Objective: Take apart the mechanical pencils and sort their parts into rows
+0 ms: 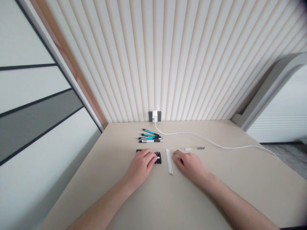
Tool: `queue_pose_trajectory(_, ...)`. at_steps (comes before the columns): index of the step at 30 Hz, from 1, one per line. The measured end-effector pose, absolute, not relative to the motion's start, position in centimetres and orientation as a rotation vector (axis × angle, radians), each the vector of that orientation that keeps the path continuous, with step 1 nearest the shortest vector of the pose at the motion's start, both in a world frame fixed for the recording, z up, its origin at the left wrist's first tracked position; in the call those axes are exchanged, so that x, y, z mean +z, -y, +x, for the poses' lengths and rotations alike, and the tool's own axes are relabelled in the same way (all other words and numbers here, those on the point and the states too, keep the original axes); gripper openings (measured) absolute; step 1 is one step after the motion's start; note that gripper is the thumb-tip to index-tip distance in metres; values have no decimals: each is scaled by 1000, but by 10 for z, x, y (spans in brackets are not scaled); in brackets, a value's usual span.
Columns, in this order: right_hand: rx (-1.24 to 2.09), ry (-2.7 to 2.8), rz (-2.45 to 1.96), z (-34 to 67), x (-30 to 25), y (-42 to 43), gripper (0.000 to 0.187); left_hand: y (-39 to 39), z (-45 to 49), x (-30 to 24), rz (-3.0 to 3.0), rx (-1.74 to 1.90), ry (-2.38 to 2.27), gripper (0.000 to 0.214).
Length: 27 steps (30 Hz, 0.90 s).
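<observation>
The left hand (140, 163), fingers narrow, seems to pinch a small white piece (158, 157) over black grips (160, 159); pens (150, 138) lie behind. White refills (169, 162) lie between both hands, perhaps for equal reach. The right hand (190, 162) curls over black parts (181, 159); its hold cannot be told. White bits (187, 149) and springs (200, 148) seem grouped for easy finding.

The left hand (141, 163) is over some black tubes (160, 154), white rods (169, 162) between it and the right hand (189, 162), four pens (150, 135) beyond.
</observation>
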State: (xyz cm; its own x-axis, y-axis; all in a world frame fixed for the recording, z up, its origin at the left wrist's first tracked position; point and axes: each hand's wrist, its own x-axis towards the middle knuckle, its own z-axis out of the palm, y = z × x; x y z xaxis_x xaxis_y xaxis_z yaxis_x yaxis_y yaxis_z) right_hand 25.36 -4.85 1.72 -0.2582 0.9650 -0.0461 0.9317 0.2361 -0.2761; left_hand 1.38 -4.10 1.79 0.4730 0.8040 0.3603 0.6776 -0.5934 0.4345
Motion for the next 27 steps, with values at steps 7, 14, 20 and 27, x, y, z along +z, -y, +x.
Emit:
queue_pose_trajectory(7,298,2309,-1867,263,25,44,32,40,13,16,2486,784,-1275,14)
queue_pose_trajectory(14,315,2291,-1960,274,32,43,26,41,13,17,2481,776,-1276,15)
queue_pose_trajectory(20,404,2257,-2109,276,28,44,31,41,14,18,2481,780,-1286,15)
queue_pose_trajectory(27,408,2230,-2163,274,26,45,24,41,13,18,2480,773,-1279,15)
